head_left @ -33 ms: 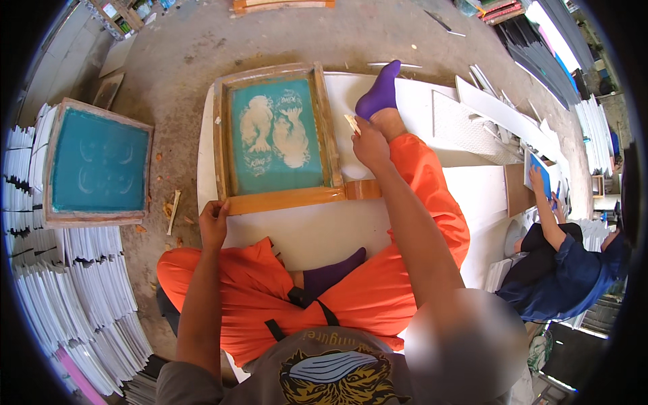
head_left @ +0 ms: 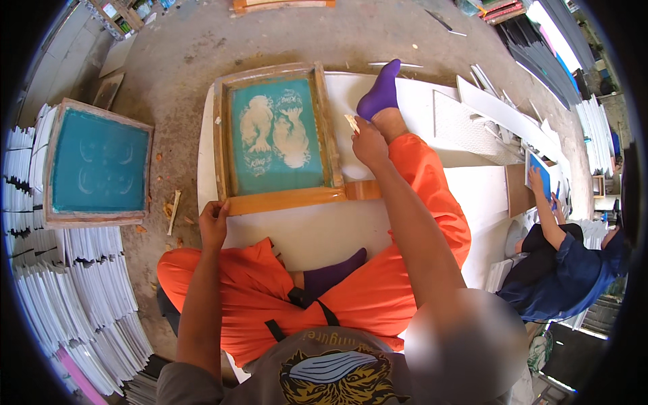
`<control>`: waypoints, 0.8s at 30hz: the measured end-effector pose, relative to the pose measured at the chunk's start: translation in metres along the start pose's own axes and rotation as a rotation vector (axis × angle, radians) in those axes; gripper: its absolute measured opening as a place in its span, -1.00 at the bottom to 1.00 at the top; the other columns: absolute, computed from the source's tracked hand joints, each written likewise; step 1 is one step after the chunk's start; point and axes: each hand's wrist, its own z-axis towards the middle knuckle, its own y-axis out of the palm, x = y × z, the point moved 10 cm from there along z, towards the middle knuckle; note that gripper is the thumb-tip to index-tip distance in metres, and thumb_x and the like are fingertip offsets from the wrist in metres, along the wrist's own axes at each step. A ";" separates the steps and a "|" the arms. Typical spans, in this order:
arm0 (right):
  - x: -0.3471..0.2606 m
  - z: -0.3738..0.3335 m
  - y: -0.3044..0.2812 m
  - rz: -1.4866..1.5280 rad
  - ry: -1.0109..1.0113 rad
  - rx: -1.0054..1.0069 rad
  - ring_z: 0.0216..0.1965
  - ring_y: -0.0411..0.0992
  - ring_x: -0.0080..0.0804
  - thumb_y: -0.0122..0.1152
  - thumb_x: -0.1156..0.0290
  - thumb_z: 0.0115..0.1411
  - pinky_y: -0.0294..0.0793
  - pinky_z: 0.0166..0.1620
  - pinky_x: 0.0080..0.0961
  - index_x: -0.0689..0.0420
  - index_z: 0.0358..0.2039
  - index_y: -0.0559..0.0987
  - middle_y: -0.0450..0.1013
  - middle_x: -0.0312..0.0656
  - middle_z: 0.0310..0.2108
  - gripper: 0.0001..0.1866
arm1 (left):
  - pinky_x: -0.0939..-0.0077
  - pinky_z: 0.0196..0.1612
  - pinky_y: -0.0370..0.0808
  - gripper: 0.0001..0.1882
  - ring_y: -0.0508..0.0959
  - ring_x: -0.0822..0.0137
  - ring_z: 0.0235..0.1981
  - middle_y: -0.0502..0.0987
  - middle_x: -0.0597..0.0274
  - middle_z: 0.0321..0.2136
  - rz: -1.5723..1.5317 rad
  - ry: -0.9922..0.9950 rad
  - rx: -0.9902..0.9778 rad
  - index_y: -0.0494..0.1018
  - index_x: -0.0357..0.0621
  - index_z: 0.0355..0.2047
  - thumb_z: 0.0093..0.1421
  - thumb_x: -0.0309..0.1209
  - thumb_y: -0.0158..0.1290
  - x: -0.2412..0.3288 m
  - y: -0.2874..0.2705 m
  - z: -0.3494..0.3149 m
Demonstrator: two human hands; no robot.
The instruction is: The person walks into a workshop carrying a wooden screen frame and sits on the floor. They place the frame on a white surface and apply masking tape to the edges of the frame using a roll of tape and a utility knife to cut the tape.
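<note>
A screen-printing frame (head_left: 330, 128) of worn wood, with teal mesh and two pale figure patterns, lies on a white board (head_left: 297, 233). Along its near side runs a strip of shiny brown adhesive tape (head_left: 283, 201), continuing right until my right forearm covers it. My left hand (head_left: 213, 221) pinches the strip's left end at the near left corner. Beyond the frame's right side, my right hand (head_left: 370, 143) is closed on a small crumpled pale-yellow piece (head_left: 352, 123), whose kind I cannot make out. That hand is beside my ankle and purple sock (head_left: 380, 94).
A second teal screen frame (head_left: 98, 165) leans on stacked white sheets (head_left: 74, 290) at left. Yellowish scraps (head_left: 174, 210) litter the floor between. My orange-trousered legs (head_left: 432, 196) flank the board. At right, a co-worker (head_left: 567, 270) handles a blue-faced panel (head_left: 538, 172).
</note>
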 end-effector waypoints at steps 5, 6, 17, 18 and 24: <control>0.042 0.018 0.052 0.008 0.096 -0.098 0.04 0.50 0.23 0.24 0.44 0.26 0.51 0.09 0.01 0.08 0.35 0.34 0.50 0.25 -0.03 -0.36 | 0.61 -0.35 0.42 -0.81 0.46 0.57 -0.44 0.54 0.37 -0.46 -0.063 -0.063 -0.022 0.53 -0.31 -0.26 0.37 -0.40 0.20 -0.006 0.000 -0.001; 0.048 0.018 0.055 0.019 0.079 -0.087 0.04 0.50 0.22 0.24 0.42 0.26 0.51 0.09 0.01 0.09 0.35 0.33 0.50 0.25 -0.03 -0.36 | 0.63 -0.36 0.40 -0.82 0.45 0.58 -0.45 0.53 0.38 -0.47 -0.079 -0.066 -0.028 0.53 -0.30 -0.27 0.37 -0.39 0.20 -0.006 0.001 0.000; -0.024 -0.100 0.000 -0.246 -0.186 -0.424 -0.02 0.55 -0.07 0.41 0.02 0.15 0.55 -0.03 -0.04 0.09 -0.02 0.61 0.60 -0.04 -0.14 -0.50 | 0.68 -0.43 0.37 -0.82 0.42 0.63 -0.51 0.50 0.43 -0.50 -0.184 -0.030 -0.062 0.51 -0.28 -0.27 0.38 -0.39 0.19 -0.003 -0.002 0.009; -0.022 -0.115 0.002 -0.268 -0.228 -0.463 -0.03 0.56 -0.09 0.42 0.02 0.12 0.55 -0.03 -0.06 0.09 -0.02 0.60 0.60 -0.07 -0.15 -0.48 | 0.68 -0.42 0.39 -0.82 0.44 0.63 -0.50 0.51 0.42 -0.50 -0.190 -0.036 -0.060 0.51 -0.29 -0.27 0.38 -0.39 0.19 0.001 0.000 0.011; -0.013 -0.135 -0.003 -0.021 -0.316 -0.473 -0.13 0.58 -0.03 0.47 0.09 0.03 0.56 -0.08 -0.12 0.13 -0.07 0.62 0.62 -0.04 -0.19 -0.48 | 0.64 -0.35 0.48 -0.82 0.52 0.57 -0.46 0.56 0.34 -0.47 -0.170 -0.021 -0.112 0.51 -0.31 -0.26 0.37 -0.41 0.18 0.028 -0.008 0.024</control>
